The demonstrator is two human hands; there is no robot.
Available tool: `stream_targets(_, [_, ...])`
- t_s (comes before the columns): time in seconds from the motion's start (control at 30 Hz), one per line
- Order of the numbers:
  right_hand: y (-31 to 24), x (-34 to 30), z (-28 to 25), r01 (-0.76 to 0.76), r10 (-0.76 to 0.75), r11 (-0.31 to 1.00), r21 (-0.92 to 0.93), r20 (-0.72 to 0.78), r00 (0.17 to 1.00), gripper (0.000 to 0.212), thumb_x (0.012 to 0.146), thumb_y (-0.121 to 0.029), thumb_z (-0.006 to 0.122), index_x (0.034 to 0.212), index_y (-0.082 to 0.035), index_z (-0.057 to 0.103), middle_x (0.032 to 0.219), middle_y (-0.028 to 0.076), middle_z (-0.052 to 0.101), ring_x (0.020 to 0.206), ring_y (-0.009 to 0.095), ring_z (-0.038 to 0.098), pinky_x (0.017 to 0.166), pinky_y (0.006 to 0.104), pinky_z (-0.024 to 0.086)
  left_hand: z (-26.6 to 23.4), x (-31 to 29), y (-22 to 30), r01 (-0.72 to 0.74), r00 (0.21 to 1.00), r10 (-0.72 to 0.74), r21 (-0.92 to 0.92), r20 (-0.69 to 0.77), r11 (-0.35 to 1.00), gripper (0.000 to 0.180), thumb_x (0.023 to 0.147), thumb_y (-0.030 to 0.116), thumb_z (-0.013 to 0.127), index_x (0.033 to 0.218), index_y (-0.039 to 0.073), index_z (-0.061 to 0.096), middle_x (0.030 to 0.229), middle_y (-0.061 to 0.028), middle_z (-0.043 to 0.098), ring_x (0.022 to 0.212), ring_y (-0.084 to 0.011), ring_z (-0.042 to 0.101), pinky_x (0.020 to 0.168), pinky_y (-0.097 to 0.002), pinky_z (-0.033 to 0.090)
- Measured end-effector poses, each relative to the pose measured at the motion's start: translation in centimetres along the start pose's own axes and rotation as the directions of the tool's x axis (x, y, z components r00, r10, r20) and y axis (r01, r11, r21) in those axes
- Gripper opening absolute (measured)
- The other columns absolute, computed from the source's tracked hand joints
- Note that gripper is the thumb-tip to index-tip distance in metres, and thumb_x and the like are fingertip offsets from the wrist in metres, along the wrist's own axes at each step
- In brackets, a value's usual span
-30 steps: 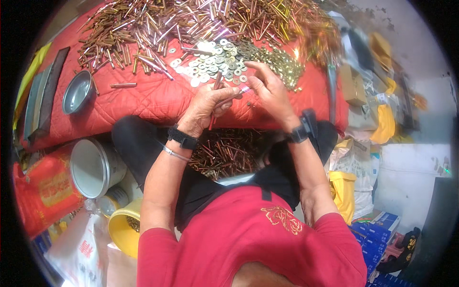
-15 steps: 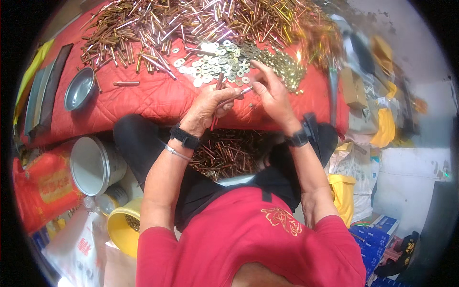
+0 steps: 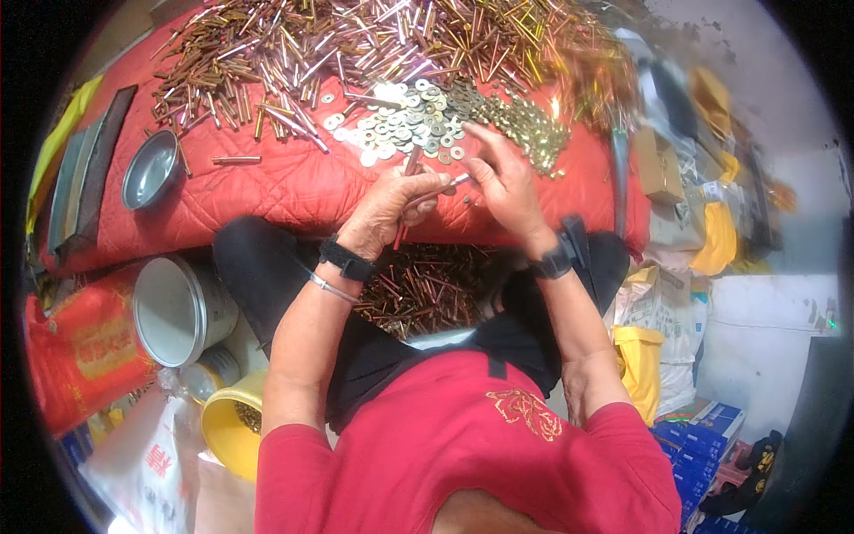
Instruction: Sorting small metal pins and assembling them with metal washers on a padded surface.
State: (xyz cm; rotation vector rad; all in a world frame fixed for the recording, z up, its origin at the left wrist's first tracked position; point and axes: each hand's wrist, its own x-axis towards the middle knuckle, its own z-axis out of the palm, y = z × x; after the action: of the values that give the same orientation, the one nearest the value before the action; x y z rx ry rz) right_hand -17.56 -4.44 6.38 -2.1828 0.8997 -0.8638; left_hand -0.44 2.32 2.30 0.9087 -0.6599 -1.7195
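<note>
My left hand (image 3: 389, 205) grips a small bundle of long copper-coloured bolts (image 3: 407, 191), held upright at the front edge of a red quilted cloth (image 3: 285, 182). My right hand (image 3: 500, 178) pinches a single bolt (image 3: 447, 184) whose tip meets the left hand. Just beyond both hands lies a heap of silver washers (image 3: 405, 120), and to its right a heap of brass-coloured nuts (image 3: 525, 125). A wide pile of long bolts (image 3: 294, 49) covers the far part of the cloth. More bolts (image 3: 418, 289) lie in my lap between my knees.
A small metal bowl (image 3: 149, 169) sits on the cloth at the left. Beside my left knee stand a large metal can (image 3: 173, 311) and a yellow bucket (image 3: 233, 427). A red sack (image 3: 80, 347) lies at the left. Yellow bags (image 3: 642, 365) and blue boxes (image 3: 703, 436) are at the right.
Both hands have stayed together at the front of the washer heap with small finger movements. The right hand's fingers now close on a single bolt near the left hand.
</note>
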Motion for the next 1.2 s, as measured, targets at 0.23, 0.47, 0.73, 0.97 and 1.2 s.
stream_targets(0.23, [0.5, -0.5, 0.2, -0.012, 0.010, 0.995, 0.104, 0.022, 1.000, 0.039, 0.090, -0.020, 0.060, 0.126, -0.007, 0.051, 0.079, 0.014, 0.061, 0.067, 0.021, 0.060, 0.062, 0.0319, 0.046, -0.1, 0.3, 0.1, 0.025, 1.000, -0.025, 0.005, -0.012, 1.000, 0.019, 0.084, 0.019, 0.066, 0.081, 0.002, 0.060, 0.053, 0.0042, 0.044, 0.039, -0.0036, 0.036, 0.035, -0.0186, 0.023])
stream_targets(0.47, [1.0, -0.3, 0.7, 0.071, -0.072, 0.994, 0.080, 0.014, 0.997, 0.033, 0.091, -0.018, 0.058, 0.121, -0.006, 0.053, 0.098, 0.018, 0.064, 0.083, 0.032, 0.065, 0.072, 0.0387, 0.050, -0.3, 0.2, 0.2, 0.038, 0.998, -0.034, 0.071, -0.054, 0.997, 0.020, 0.084, 0.022, 0.066, 0.084, 0.002, 0.062, 0.052, 0.0043, 0.045, 0.038, -0.0038, 0.036, 0.035, -0.0187, 0.023])
stream_targets(0.73, [2.3, -0.4, 0.2, 0.086, -0.089, 0.996, 0.031, 0.085, 0.992, 0.030, 0.092, -0.017, 0.053, 0.121, -0.007, 0.056, 0.093, 0.013, 0.065, 0.077, 0.023, 0.065, 0.071, 0.0338, 0.049, 0.0, 0.7, -0.2, 0.044, 0.998, -0.041, 0.052, -0.046, 0.998, 0.022, 0.084, 0.022, 0.065, 0.084, 0.000, 0.063, 0.052, 0.0055, 0.045, 0.039, -0.0027, 0.036, 0.035, -0.0177, 0.023])
stream_targets(0.97, [2.6, -0.5, 0.4, 0.134, -0.140, 0.984, 0.118, 0.040, 0.989, 0.031, 0.092, -0.016, 0.054, 0.121, -0.007, 0.055, 0.081, 0.007, 0.061, 0.065, 0.015, 0.058, 0.064, 0.0293, 0.047, 0.5, 0.6, 0.1, 0.052, 0.998, -0.050, 0.032, -0.045, 0.998, 0.016, 0.086, 0.016, 0.063, 0.079, 0.003, 0.059, 0.053, 0.0060, 0.042, 0.040, -0.0037, 0.035, 0.037, -0.0192, 0.025])
stream_targets(1.2, [5.5, 2.6, -4.1, -0.363, 0.343, 0.884, 0.294, 0.119, 0.932, 0.026, 0.095, -0.024, 0.052, 0.111, -0.005, 0.061, 0.075, 0.005, 0.060, 0.066, 0.013, 0.058, 0.061, 0.0298, 0.047, 1.3, -0.5, -0.2, -0.210, 0.977, 0.166, 0.673, 0.131, 0.709, 0.015, 0.086, 0.011, 0.063, 0.074, 0.002, 0.061, 0.066, 0.0051, 0.056, 0.061, -0.0038, 0.047, 0.055, -0.0209, 0.037])
